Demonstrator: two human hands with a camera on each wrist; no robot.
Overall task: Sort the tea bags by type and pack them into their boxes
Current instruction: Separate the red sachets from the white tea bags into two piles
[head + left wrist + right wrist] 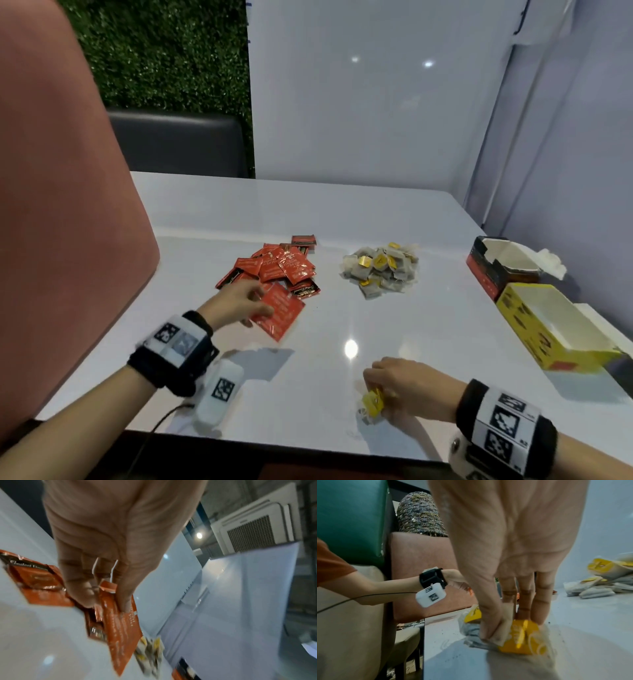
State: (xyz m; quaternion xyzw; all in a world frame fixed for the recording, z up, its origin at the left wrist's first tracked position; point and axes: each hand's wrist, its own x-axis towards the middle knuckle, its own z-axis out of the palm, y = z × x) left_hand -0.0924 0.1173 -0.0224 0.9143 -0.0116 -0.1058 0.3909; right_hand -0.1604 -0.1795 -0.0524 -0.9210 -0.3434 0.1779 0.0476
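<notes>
Pink chair back [51, 205]: fills the far left of my head view, beside the white table [342, 212].
Left hand [236, 303]: I have thumb and fingers pinching a red sachet [279, 313] by its near edge, lifted and tilted just in front of the red pile; my left wrist view shows the thumb [126, 595] pressed on its printed face.
Red pile [274, 265]: loose red-and-black sachets heaped left of centre on the table.
Right hand [407, 385]: near the front edge, I hold a small bundle of yellow-tagged tea bags [373, 404], fingers curled over it and pressing it to the tabletop; my right wrist view shows the grip closed round the bundle.
Grey pile [382, 270]: paper bags with yellow tags, right of centre, well apart from the red pile.
Red-black box [489, 270]: open, far right.
Yellow box [534, 325]: open, just in front of the red-black one.
</notes>
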